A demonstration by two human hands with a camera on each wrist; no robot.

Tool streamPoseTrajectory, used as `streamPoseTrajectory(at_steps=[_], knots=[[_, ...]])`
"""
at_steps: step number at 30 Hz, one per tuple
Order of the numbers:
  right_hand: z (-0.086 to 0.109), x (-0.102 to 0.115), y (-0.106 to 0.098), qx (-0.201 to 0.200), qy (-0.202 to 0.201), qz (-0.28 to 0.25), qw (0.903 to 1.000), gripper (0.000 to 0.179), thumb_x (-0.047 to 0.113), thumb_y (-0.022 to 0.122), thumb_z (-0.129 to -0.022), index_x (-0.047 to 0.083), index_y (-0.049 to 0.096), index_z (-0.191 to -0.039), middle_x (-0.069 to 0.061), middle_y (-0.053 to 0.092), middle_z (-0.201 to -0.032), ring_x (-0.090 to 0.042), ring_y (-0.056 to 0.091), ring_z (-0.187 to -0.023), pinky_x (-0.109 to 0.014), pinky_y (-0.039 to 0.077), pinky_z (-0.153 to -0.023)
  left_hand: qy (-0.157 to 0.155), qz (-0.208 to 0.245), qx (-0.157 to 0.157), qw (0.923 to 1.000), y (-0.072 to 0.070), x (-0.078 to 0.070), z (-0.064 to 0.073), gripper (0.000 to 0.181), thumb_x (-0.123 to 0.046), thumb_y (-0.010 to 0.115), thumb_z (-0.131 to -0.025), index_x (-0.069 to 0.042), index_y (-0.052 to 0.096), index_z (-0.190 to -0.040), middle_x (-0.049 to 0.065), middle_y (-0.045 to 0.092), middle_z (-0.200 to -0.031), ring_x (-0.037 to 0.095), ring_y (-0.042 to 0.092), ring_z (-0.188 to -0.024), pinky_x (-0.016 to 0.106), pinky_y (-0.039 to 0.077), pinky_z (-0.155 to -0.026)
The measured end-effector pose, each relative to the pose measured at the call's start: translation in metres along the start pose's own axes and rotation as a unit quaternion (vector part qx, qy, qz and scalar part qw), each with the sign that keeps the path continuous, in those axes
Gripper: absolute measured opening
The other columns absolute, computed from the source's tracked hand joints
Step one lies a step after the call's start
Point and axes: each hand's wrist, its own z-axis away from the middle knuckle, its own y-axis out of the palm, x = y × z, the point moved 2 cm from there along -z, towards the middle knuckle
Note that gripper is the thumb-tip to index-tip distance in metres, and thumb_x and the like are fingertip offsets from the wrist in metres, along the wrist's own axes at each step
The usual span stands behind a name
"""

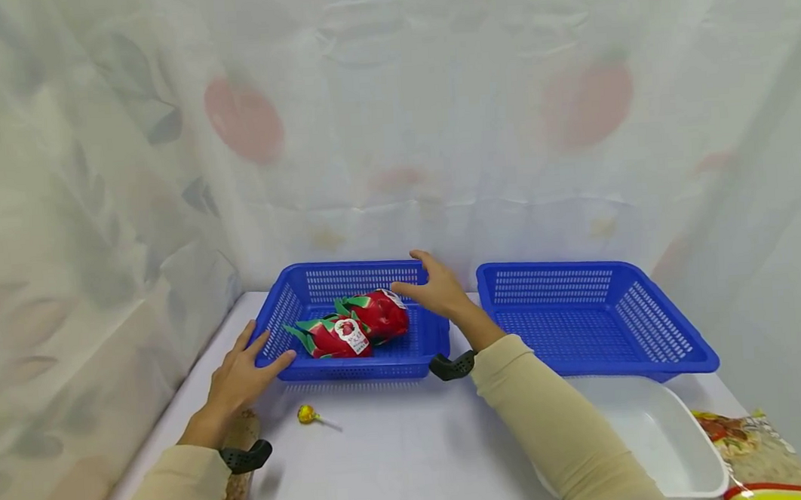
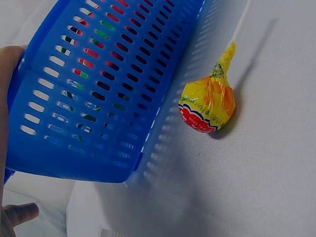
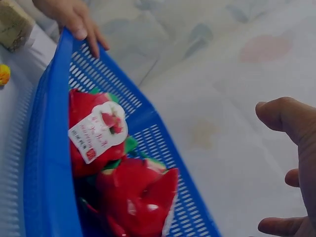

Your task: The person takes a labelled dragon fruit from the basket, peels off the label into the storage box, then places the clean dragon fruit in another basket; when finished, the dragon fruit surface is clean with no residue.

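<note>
On a white table [image 1: 397, 454], a blue slotted plastic basket [image 1: 352, 365] holds two shiny red-and-green dragon fruits [image 1: 381, 319]. The spread left hand [image 1: 241, 375] touches its left corner; the spread right hand [image 1: 438, 288] is by its right end.

Plain beige long sleeves on both arms, left sleeve [image 1: 171, 488] and right sleeve [image 1: 552, 416]. Cloth looks smooth, fairly snug, lightly creased on the right one; both end near the wrist. Black wristbands right by the cuffs, left band [image 1: 245, 457] and right band [image 1: 453, 366], look like a matching pair: curved, chunky, rounded end. Band details too small to tell. Left grip [image 1: 240, 372] and right grip [image 1: 439, 287] both bare.
</note>
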Motion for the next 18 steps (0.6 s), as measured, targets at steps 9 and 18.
streamPoseTrajectory(at_steps=[9,18], knots=[[-0.014,-0.008,0.03,0.019,0.061,-0.031,0.9975,0.087,0.054,0.07,-0.08,0.019,0.033,-0.151,-0.012,0.035,-0.151,-0.037,0.034,-0.134,-0.06,0.034,-0.1,0.004,0.001,-0.005,1.0,-0.003,0.0,0.001,0.097,-0.07,0.047,-0.087,0.002,0.031,-0.148,0.02,0.006,-0.158,0.054,0.019,-0.134,0.075,0.023,-0.093],[-0.023,-0.023,0.052,0.037,0.173,-0.144,0.9737,0.091,0.054,0.073,-0.078,0.018,0.031,-0.151,-0.014,0.033,-0.151,-0.04,0.035,-0.133,-0.065,0.036,-0.094,0.003,0.002,-0.001,1.0,-0.001,0.0,0.002,0.097,-0.071,0.047,-0.086,0.001,0.03,-0.149,0.02,0.006,-0.158,0.054,0.019,-0.134,0.075,0.023,-0.093]])
